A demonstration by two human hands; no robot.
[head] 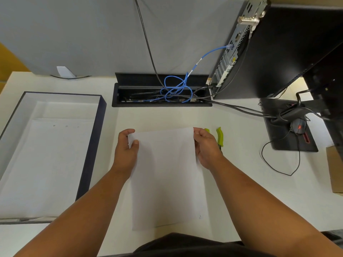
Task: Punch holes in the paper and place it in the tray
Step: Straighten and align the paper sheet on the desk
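Paper (pixel 163 175) sits dead center on the desk, left hand (pixel 128 151) and right hand (pixel 206 149) pinching its far corners, green punch (pixel 220 136) at 2 o'clock, tray (pixel 91 145) at 9, so punching looks next.

The white desk (pixel 232 191) carried a dark-walled tray (pixel 92 145) on its left side. A sheet of paper (pixel 165 182) lay at the front middle. A green-handled punch (pixel 220 136) rested just right of the paper's far corner. A black cable box (pixel 161 104) was sunk in at the back. A black mat (pixel 289 141) and computer (pixel 278 52) stood on the right, near a cardboard box (pixel 336 169).
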